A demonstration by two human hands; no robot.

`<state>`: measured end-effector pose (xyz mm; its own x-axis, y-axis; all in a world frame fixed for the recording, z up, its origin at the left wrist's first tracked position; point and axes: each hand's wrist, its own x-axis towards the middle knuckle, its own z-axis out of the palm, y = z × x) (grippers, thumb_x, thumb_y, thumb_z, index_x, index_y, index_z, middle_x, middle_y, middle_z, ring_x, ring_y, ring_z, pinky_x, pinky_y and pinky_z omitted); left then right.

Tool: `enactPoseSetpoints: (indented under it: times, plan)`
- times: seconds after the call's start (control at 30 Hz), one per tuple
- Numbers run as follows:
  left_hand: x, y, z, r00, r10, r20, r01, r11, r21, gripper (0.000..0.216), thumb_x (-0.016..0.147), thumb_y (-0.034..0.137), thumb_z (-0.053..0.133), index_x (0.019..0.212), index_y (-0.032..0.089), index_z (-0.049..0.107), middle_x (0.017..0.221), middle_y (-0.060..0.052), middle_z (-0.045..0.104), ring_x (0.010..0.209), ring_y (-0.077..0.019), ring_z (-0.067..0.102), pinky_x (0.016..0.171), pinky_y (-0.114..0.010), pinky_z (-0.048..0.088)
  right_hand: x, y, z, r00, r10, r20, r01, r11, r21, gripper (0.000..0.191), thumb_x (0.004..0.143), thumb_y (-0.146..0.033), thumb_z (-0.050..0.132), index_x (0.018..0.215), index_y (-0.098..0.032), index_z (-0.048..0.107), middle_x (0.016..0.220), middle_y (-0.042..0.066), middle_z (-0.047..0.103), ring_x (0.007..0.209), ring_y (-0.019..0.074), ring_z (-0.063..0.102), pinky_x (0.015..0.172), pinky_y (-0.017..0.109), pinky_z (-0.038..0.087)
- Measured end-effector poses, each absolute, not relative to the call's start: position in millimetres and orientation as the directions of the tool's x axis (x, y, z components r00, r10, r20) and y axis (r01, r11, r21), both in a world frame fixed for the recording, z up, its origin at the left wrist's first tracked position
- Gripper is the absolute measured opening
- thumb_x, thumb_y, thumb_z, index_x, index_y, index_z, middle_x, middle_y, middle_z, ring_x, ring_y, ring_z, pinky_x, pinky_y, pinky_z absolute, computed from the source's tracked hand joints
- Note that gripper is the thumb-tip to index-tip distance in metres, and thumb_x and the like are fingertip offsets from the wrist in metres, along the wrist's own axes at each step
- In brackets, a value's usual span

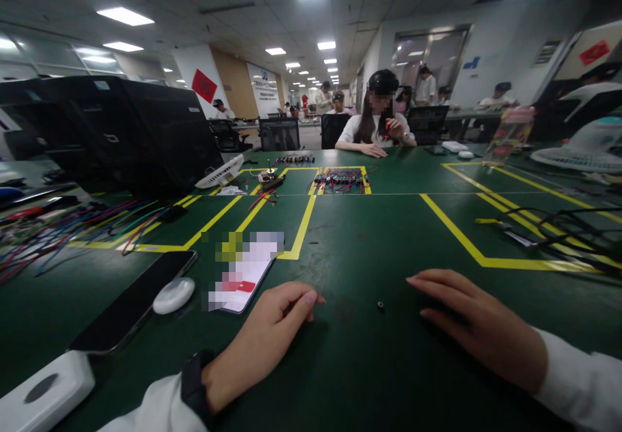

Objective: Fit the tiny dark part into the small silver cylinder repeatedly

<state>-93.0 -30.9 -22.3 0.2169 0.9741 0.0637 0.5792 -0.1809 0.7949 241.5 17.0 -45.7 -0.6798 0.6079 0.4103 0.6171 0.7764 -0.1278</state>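
My left hand (286, 312) rests over the green table (350, 367), its fingers curled in and the thumb pressed against them. Whatever may be inside those fingers is hidden. To the right, my right hand (476, 318) is open, fingers stretched toward the middle and nothing visible in them. Between the two hands lies a tiny dark piece with a light centre (380, 305), touched by neither. Just beyond my left wrist, a phone with a lit screen (253, 270) lies flat, partly blurred out.
Left of me are a dark phone (136, 299), a white round case (173, 295) and a white device (46, 393). Coloured wires (343, 181) and a small motor-like part (269, 176) lie farther back. Black cables (573, 231) are at right. A person (376, 118) sits opposite.
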Motion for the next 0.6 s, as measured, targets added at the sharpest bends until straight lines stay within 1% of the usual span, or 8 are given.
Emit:
enactPoseSetpoints:
  times: [0.07, 0.13, 0.23, 0.33, 0.4, 0.47, 0.53, 0.6]
  plan:
    - [-93, -31, -23, 0.224, 0.972, 0.068, 0.578, -0.189, 0.794, 0.028, 0.095, 0.037, 0.042, 0.093, 0.023, 0.065, 0.075, 0.001, 0.062, 0.073, -0.0158, 0.058, 0.067, -0.026, 0.043, 214, 18, -43, -0.727, 0.598, 0.337, 0.566, 0.800, -0.198, 0.039, 0.094, -0.028, 0.042, 0.134, -0.029, 0.041, 0.125, 0.002, 0.042, 0.112, 0.0114, 0.044, 0.094, 0.028, 0.048]
    - [-93, -31, -23, 0.231, 0.970, 0.074, 0.577, -0.198, 0.792, 0.028, 0.095, 0.037, 0.042, 0.092, 0.022, 0.066, 0.075, 0.001, 0.062, 0.072, -0.0155, 0.058, 0.066, -0.026, 0.043, 205, 18, -43, -0.761, 0.581, 0.287, 0.517, 0.811, -0.273, 0.031, 0.095, -0.026, 0.040, 0.123, -0.029, 0.051, 0.120, 0.001, 0.045, 0.109, 0.0108, 0.045, 0.091, 0.027, 0.049]
    - [-93, -31, -22, 0.233, 0.969, 0.083, 0.582, -0.207, 0.787, 0.028, 0.096, 0.036, 0.041, 0.092, 0.022, 0.066, 0.074, 0.001, 0.062, 0.072, -0.0154, 0.058, 0.067, -0.026, 0.043, 209, 17, -47, -0.739, 0.607, 0.292, 0.507, 0.787, -0.353, 0.024, 0.095, -0.026, 0.040, 0.111, -0.024, 0.058, 0.115, 0.003, 0.047, 0.104, 0.0097, 0.046, 0.088, 0.023, 0.049]
    - [-91, -31, -21, 0.238, 0.967, 0.095, 0.594, -0.222, 0.773, 0.029, 0.096, 0.035, 0.041, 0.091, 0.022, 0.066, 0.075, 0.001, 0.062, 0.073, -0.0156, 0.059, 0.068, -0.026, 0.043, 212, 15, -47, -0.692, 0.648, 0.318, 0.564, 0.761, -0.321, 0.035, 0.093, -0.030, 0.045, 0.127, -0.025, 0.048, 0.122, 0.005, 0.044, 0.109, 0.0119, 0.044, 0.094, 0.028, 0.047]
    - [-90, -32, -20, 0.249, 0.963, 0.104, 0.597, -0.237, 0.766, 0.029, 0.096, 0.035, 0.041, 0.091, 0.022, 0.066, 0.076, 0.001, 0.063, 0.074, -0.0159, 0.059, 0.068, -0.026, 0.043, 207, 15, -43, -0.732, 0.612, 0.299, 0.550, 0.790, -0.270, 0.042, 0.093, -0.029, 0.047, 0.134, -0.030, 0.042, 0.126, 0.003, 0.041, 0.112, 0.0138, 0.042, 0.095, 0.032, 0.046]
    - [-89, -32, -19, 0.255, 0.961, 0.109, 0.599, -0.245, 0.763, 0.029, 0.096, 0.035, 0.041, 0.091, 0.021, 0.066, 0.076, 0.001, 0.063, 0.074, -0.0160, 0.059, 0.068, -0.026, 0.043, 198, 14, -40, -0.786, 0.553, 0.276, 0.488, 0.829, -0.272, 0.036, 0.093, -0.025, 0.046, 0.128, -0.032, 0.048, 0.123, 0.001, 0.044, 0.111, 0.0137, 0.042, 0.092, 0.031, 0.047]
    - [-90, -32, -19, 0.255, 0.961, 0.110, 0.601, -0.247, 0.760, 0.029, 0.096, 0.035, 0.041, 0.090, 0.022, 0.066, 0.076, 0.001, 0.062, 0.074, -0.0159, 0.059, 0.068, -0.026, 0.043, 191, 12, -39, -0.807, 0.524, 0.272, 0.433, 0.839, -0.329, 0.026, 0.093, -0.022, 0.043, 0.114, -0.028, 0.057, 0.114, 0.001, 0.049, 0.104, 0.0111, 0.045, 0.086, 0.026, 0.048]
    - [-91, -32, -19, 0.254, 0.961, 0.105, 0.601, -0.242, 0.761, 0.029, 0.096, 0.036, 0.041, 0.090, 0.022, 0.066, 0.076, 0.001, 0.062, 0.074, -0.0157, 0.059, 0.068, -0.026, 0.043, 191, 8, -40, -0.795, 0.524, 0.306, 0.408, 0.835, -0.370, 0.023, 0.095, -0.019, 0.038, 0.105, -0.023, 0.059, 0.106, 0.001, 0.051, 0.095, 0.0080, 0.047, 0.080, 0.021, 0.048]
